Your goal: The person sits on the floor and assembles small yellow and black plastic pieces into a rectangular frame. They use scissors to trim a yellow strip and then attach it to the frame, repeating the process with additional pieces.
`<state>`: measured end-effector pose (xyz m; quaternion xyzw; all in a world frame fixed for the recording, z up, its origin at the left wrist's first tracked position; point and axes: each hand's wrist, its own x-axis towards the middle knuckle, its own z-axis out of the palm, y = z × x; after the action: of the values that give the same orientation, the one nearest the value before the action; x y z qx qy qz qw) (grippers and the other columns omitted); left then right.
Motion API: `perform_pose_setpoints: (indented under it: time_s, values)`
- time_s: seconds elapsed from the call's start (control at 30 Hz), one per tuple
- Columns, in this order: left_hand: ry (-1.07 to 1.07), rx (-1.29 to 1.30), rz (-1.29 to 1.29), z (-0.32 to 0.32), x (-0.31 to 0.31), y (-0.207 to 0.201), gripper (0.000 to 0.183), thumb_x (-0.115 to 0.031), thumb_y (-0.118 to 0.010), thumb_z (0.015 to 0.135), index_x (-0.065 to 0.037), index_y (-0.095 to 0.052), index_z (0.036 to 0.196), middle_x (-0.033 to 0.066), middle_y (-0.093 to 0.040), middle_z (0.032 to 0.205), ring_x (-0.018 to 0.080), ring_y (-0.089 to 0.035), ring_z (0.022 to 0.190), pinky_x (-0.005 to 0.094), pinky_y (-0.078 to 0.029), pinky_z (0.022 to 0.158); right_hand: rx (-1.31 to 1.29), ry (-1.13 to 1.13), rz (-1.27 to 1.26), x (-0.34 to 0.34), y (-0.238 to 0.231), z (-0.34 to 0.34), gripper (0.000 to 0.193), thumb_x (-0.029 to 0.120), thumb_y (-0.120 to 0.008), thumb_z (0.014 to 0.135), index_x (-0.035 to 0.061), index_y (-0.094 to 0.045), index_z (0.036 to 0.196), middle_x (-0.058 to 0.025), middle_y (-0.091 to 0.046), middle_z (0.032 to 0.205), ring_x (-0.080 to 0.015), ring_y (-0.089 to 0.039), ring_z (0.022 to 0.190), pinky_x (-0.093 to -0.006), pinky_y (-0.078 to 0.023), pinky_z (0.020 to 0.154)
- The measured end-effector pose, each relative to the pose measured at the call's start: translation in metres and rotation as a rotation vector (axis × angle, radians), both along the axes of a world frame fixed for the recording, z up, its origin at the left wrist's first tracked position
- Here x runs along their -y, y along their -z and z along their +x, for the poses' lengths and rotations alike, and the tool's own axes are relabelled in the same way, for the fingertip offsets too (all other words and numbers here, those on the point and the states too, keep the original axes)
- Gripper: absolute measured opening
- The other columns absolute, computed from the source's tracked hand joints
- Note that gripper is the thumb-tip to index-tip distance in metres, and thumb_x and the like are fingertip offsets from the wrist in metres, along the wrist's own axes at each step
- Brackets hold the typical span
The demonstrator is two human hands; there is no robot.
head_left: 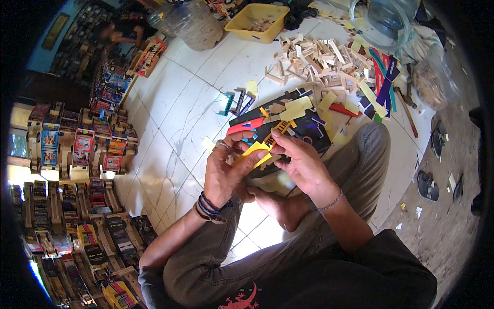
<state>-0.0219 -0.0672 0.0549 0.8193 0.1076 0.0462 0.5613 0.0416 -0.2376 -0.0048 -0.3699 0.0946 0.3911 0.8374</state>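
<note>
We have the yellow strip [251, 150] pinched betw. L hand [225, 169] thumb & fingers, nearly closed. R hand [307, 169] thumb & index are slightly apart at the strip's R end; we can't tell if they grip. Strip is above blk board [320, 142], in front of crossed legs [200, 252]. Beyond board: wood pcs. pile [329, 61], yellow tub [250, 35].

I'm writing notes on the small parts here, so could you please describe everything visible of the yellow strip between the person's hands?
The yellow strip is narrow and thin, looking like glossy paper or sticker film, with dark lettering toward its upper right and plainer yellow toward its lower left. It slants up to the right, above a dark board. The left hand and right hand both hold it; their fingers cover parts, so its full outline cannot be told.
</note>
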Motion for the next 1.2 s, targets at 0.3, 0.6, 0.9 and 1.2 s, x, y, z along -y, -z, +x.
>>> perform_pose_setpoints:
  time_s: [0.3,0.6,0.9,1.2]
  values:
    - [0.057,-0.191,-0.321,-0.004,-0.002,-0.002,0.029,-0.025,-0.078,0.092,-0.003,-0.069,0.109,0.0012,-0.069,0.097,0.0075,-0.061,0.087,0.0246,-0.050,0.078,-0.031,-0.046,0.095,0.000,0.006,0.003,0.026,0.041,-0.076,0.091,0.0195,-0.070,0.105,0.0084,-0.066,0.101,-0.0051,-0.057,0.099,-0.0316,-0.038,0.082]
    - [0.036,-0.247,-0.447,-0.004,0.001,-0.016,0.022,-0.015,-0.073,0.095,-0.003,-0.069,0.113,0.0015,-0.071,0.104,0.0097,-0.064,0.097,0.0269,-0.049,0.091,-0.094,-0.029,0.140,0.001,0.001,0.006,0.037,0.049,-0.066,0.097,0.0194,-0.064,0.118,0.0082,-0.064,0.106,-0.0054,-0.055,0.102,-0.0316,-0.039,0.087]
    - [0.006,-0.084,-0.550,-0.004,-0.008,-0.007,0.024,-0.011,-0.074,0.093,0.000,-0.067,0.114,0.0069,-0.072,0.107,0.0117,-0.066,0.098,0.0266,-0.051,0.091,0.527,0.086,-0.102,-0.008,-0.016,-0.011,0.024,0.012,-0.071,0.096,0.0005,-0.064,0.117,-0.0028,-0.067,0.109,-0.0066,-0.060,0.101,-0.0240,-0.049,0.090]
    - [0.028,-0.166,-0.466,-0.006,-0.017,-0.005,0.030,-0.004,-0.076,0.089,0.002,-0.066,0.117,0.0095,-0.072,0.109,0.0147,-0.068,0.099,0.0295,-0.054,0.092,0.560,0.088,-0.190,-0.009,-0.008,-0.011,0.023,0.014,-0.069,0.098,-0.0023,-0.068,0.114,-0.0056,-0.071,0.108,-0.0076,-0.064,0.100,-0.0232,-0.052,0.090]
